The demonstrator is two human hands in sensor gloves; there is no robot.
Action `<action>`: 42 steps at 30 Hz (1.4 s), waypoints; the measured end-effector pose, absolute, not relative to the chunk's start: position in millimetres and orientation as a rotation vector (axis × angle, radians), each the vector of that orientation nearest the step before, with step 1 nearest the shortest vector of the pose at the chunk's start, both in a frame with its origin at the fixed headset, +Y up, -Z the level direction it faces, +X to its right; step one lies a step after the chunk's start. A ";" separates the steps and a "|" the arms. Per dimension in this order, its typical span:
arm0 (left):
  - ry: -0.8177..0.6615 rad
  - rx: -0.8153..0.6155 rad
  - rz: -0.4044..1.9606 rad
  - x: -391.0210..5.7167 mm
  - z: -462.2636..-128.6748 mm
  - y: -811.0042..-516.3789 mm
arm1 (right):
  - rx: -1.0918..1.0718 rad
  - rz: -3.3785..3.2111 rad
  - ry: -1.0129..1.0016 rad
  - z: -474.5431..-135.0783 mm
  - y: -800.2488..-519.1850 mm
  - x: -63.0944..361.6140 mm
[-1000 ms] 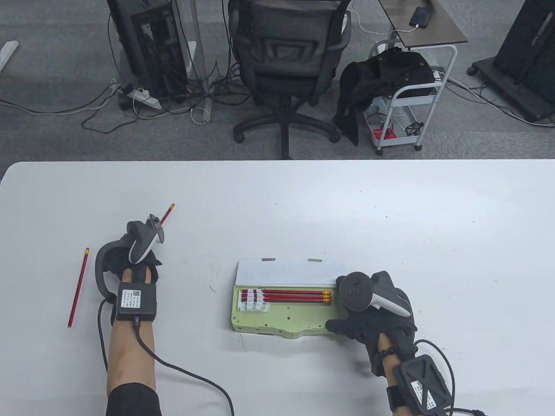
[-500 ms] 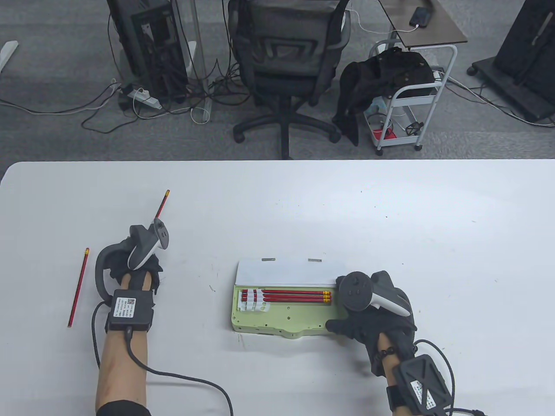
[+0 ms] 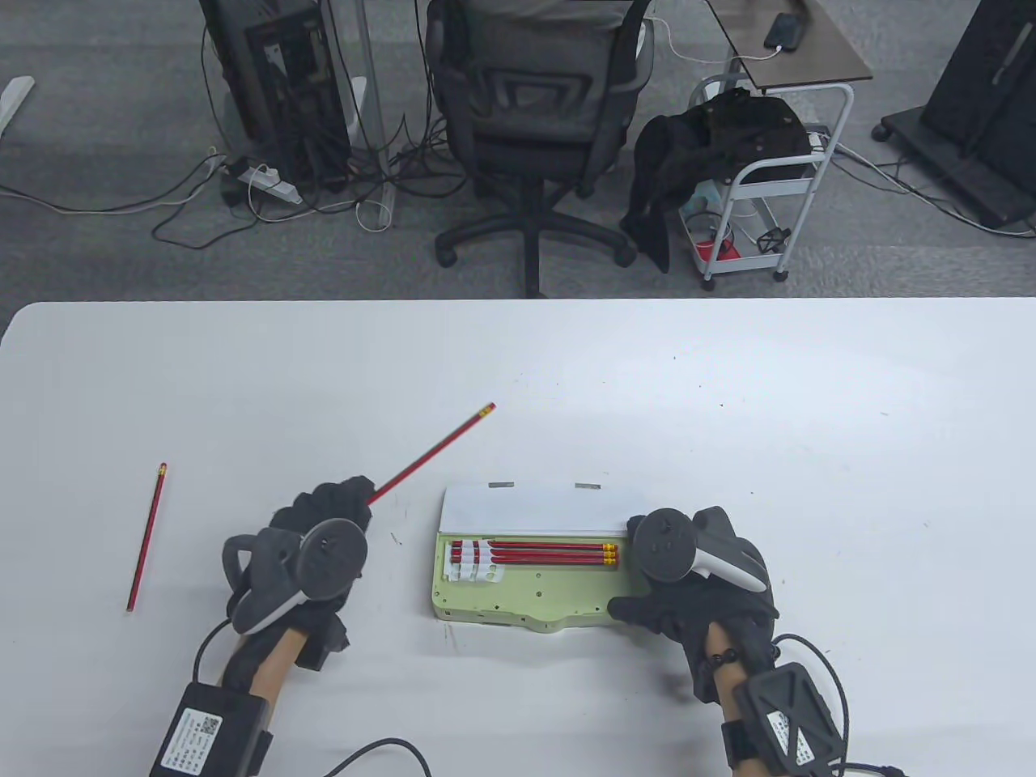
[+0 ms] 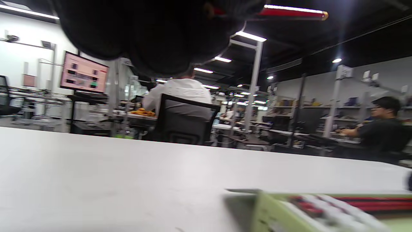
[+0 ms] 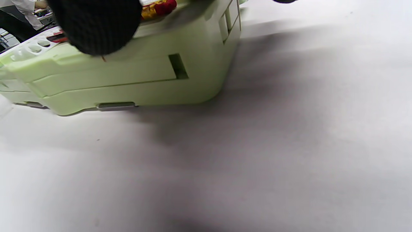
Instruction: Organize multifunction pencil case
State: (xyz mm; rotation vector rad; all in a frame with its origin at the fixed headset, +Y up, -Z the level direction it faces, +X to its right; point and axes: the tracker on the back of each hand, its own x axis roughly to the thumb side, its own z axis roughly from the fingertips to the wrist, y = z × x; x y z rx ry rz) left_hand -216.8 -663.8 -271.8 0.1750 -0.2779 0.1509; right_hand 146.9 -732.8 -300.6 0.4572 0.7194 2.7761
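A: Why does the right hand (image 3: 688,599) rest at the right end of the green pencil case (image 3: 518,603)?

B: I think it is there to hold the case steady. The white lid (image 3: 534,508) lies open toward the far side, and three red pencils (image 3: 550,553) already lie side by side in the upper slot. The fingers curl round the corner of the case; in the right wrist view one fingertip (image 5: 96,29) presses on its top edge.

A: And the left hand (image 3: 324,526)?

B: It is just left of the case and pinches a fourth red pencil (image 3: 433,451) at its lower end. The pencil points up and to the right, with the eraser end above the table (image 3: 728,388), past the far left corner of the lid. How exactly the fingers sit I cannot tell, because the tracker covers them.

A: So this pencil probably goes beside the three?

B: I judge yes. One more pencil (image 3: 146,537) lies alone on the table, well apart at the left, not yet taken.
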 end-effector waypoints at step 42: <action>-0.543 0.054 0.285 -188.0 -256.2 -709.4 | 0.785 2.756 -0.342 -262.8 -683.7 97.7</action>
